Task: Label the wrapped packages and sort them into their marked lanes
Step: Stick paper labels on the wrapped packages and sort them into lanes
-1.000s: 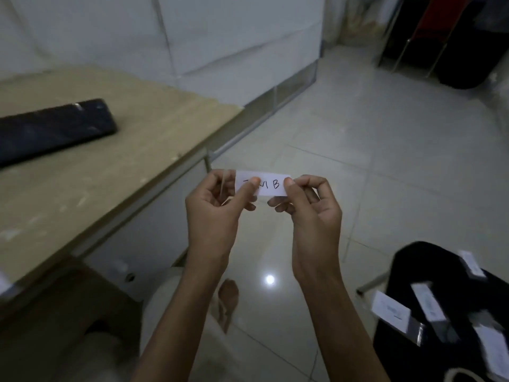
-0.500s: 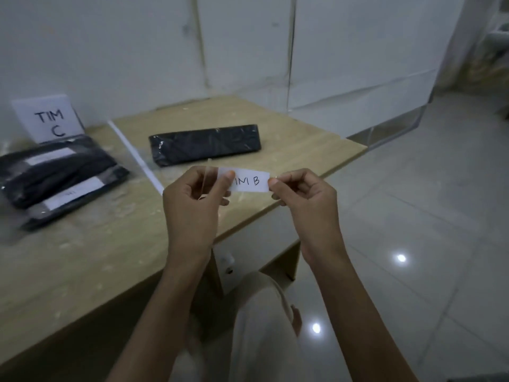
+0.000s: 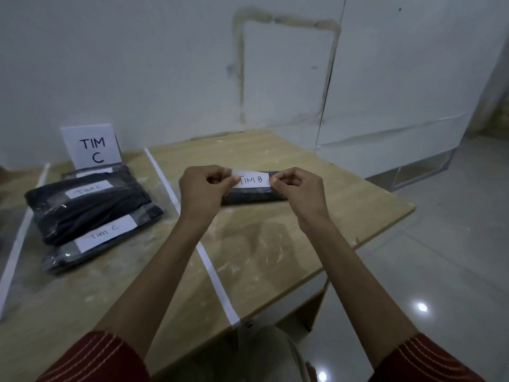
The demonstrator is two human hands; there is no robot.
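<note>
- We're holding the TIM B label [image 3: 252, 180] stretched btwn both hands: left hand [image 3: 203, 186] is pinching its left end, right hand [image 3: 296, 188] the right end, other fingers curled.
- Label is hovering just over the black wrapped pkg [image 3: 253, 196], which is lying on the table [image 3: 275, 244], right of the white tape strip [image 3: 212, 268]; contact: can't tell.
- The pkg's long axis is running left-right, parallel w/ label; hands equally near.
- Label is thin matte paper. The pkg is a flat slab in glossy film, and we're judging it slippery.

Stained white wall [image 3: 165, 64] behind wooden table [image 3: 275, 244], glossy tiled floor [image 3: 440, 257] at right
</note>
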